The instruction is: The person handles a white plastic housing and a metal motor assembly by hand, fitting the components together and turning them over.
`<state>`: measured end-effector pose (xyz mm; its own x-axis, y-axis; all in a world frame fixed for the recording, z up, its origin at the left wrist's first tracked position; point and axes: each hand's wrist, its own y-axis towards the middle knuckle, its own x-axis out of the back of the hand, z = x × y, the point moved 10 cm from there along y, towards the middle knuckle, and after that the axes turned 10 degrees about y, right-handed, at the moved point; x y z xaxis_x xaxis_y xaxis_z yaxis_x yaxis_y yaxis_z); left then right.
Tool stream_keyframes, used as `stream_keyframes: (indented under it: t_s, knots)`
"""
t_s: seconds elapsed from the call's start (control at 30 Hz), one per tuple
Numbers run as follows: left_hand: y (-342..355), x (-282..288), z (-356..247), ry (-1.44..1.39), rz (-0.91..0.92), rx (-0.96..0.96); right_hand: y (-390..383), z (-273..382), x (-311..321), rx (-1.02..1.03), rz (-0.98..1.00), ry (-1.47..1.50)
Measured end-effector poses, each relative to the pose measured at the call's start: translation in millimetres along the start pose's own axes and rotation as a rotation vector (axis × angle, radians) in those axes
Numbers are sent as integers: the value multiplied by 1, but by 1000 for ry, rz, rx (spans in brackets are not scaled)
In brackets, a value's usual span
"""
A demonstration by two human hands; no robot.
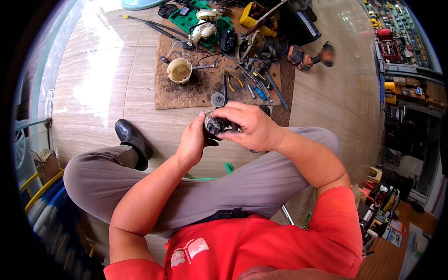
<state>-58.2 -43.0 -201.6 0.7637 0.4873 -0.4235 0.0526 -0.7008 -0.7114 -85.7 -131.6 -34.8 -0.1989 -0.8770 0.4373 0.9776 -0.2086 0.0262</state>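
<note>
Between my two hands, above my lap, is a small dark cylindrical metal part [214, 125] with a grey rim and a dark socket in its end. My left hand [191, 140] wraps round its left side, the thumb along the edge. From the right, my right hand [254, 126] grips it with thumb and fingers. The part's underside is hidden by my hands. Just beyond them, a round grey disc-shaped piece [217, 99] lies at the front edge of a stained cardboard sheet [186, 100].
On the cardboard are a cream cup [179, 71], yellow-handled pliers [234, 81], a blue-handled screwdriver [260, 93] and a wrench [205, 66]. A green case [179, 18] and a yellow container [258, 18] lie farther back. An orange-black power tool [300, 58] rests on the tiles to the right.
</note>
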Motion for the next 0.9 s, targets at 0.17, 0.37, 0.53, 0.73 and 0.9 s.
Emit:
stream_keyframes:
  t_s: [0.17, 0.37, 0.53, 0.73, 0.9]
  knots:
    - [0, 0, 0, -33, -7, 3, 0, 1, -2, 17, 8, -5]
    - [3, 3, 1, -36, -7, -18, -1, 2, -2, 26, 9, -3]
    - [4, 4, 0, -46, -11, -34, -1, 1, -3, 24, 16, -8]
    - [2, 2, -2, -49, -7, -36, -1, 3, -3, 41, 13, -12]
    - [-1, -1, -3, -41, -1, -20, -1, 3, -4, 31, 17, -12]
